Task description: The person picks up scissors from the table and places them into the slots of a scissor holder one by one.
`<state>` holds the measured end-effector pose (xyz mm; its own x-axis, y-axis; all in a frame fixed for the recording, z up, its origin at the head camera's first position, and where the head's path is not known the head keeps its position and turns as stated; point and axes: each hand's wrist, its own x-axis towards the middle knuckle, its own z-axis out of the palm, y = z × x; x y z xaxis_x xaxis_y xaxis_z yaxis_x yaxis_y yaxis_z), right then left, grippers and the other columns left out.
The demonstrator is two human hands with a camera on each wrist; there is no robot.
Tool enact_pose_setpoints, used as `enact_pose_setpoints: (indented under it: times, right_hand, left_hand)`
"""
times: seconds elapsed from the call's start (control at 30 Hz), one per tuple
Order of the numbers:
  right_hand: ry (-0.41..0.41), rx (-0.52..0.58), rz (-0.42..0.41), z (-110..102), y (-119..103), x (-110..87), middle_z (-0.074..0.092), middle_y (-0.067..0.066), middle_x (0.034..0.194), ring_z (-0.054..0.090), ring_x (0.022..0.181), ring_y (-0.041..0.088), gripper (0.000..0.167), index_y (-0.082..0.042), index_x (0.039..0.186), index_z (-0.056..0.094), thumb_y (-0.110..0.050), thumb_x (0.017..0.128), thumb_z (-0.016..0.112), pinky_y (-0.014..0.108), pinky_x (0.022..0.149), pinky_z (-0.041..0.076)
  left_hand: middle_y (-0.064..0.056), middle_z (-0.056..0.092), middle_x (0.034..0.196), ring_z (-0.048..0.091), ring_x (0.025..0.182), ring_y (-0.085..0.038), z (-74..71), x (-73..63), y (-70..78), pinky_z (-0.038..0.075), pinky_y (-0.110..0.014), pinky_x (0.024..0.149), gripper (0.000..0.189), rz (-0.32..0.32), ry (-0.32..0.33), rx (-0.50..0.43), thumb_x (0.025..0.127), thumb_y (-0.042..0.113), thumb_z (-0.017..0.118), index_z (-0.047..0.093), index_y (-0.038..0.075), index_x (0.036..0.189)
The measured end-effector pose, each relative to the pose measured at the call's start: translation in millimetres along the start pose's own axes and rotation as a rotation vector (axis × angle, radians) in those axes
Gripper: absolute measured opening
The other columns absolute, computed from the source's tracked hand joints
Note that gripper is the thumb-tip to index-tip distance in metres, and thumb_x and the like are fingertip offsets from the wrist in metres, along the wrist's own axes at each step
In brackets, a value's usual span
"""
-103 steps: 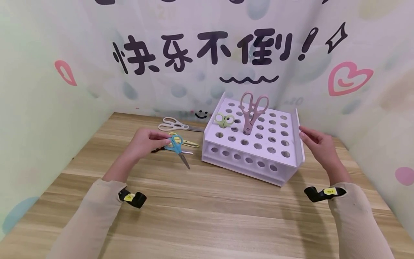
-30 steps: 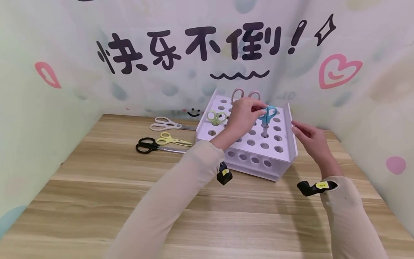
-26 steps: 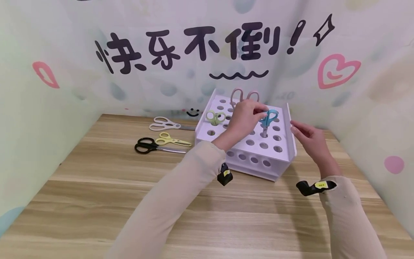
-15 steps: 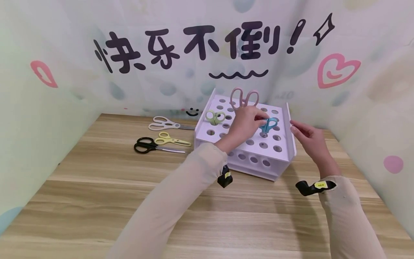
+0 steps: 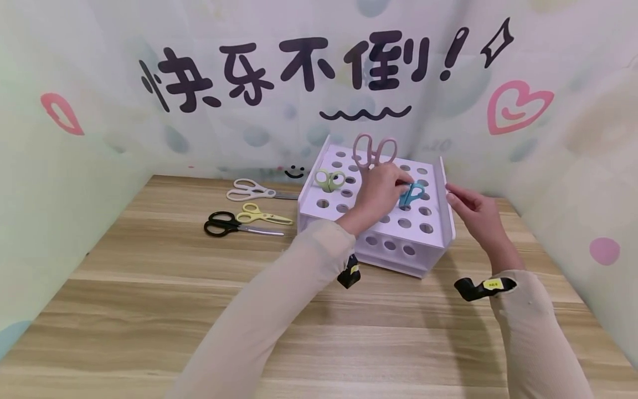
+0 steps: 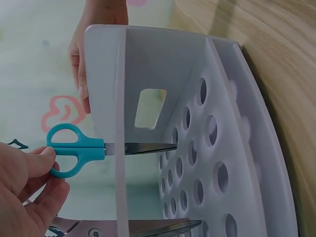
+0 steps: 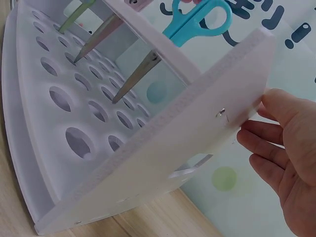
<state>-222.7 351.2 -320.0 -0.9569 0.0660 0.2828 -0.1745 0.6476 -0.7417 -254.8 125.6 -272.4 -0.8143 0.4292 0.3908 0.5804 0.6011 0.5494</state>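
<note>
My left hand (image 5: 379, 191) pinches one handle loop of a pair of blue scissors (image 5: 411, 195) with thumb and fingers. The scissors point down into a white rack (image 5: 416, 233) with round holes. In the left wrist view their blade passes through the upper board, its tip at the holed lower board. My right hand (image 5: 480, 219) touches the outside of the rack's right side panel with thumb and fingertips. Pink scissors (image 5: 376, 158) stand upright in the rack behind my left hand, partly hidden. Small green scissors (image 5: 327, 187) stand at the rack's left.
Left of the rack, on the wooden table (image 5: 149, 288), lie white scissors (image 5: 269, 193), yellow scissors (image 5: 266, 216) and black scissors (image 5: 231, 224). A printed cloth (image 5: 269, 33) hangs close behind the rack.
My left hand has carried the blue scissors from the left of the table to the rack and lowered them into a hole. The right hand keeps its place at the side panel.
</note>
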Motion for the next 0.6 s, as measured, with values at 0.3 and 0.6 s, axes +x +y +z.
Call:
enact_pose_setpoints:
  times: [0.3, 0.6]
  right_hand:
    - [-0.004, 0.003, 0.001, -0.5, 1.1, 0.1, 0.050, 0.020, 0.128, 0.049, 0.096, -0.005, 0.051, -0.005, 0.131, 0.049, -0.037, 0.092, 0.052, 0.005, 0.075, 0.041]
    - [-0.006, -0.006, 0.006, -0.4, 0.4, -0.2, 0.050, 0.019, 0.129, 0.050, 0.098, -0.002, 0.051, -0.006, 0.132, 0.049, -0.038, 0.092, 0.052, 0.005, 0.075, 0.041]
  left_hand:
    - [0.005, 0.066, 0.102, 0.057, 0.098, -0.005, 9.5, -1.3, -2.7, 0.041, -0.013, 0.084, 0.020, -0.021, 0.005, -0.005, 0.087, 0.015, 0.063, 0.071, 0.015, 0.106]
    - [0.003, 0.065, 0.099, 0.056, 0.095, -0.007, 11.1, -1.5, -3.5, 0.041, -0.012, 0.080, 0.019, -0.017, 0.021, -0.027, 0.088, 0.014, 0.062, 0.071, 0.014, 0.104]
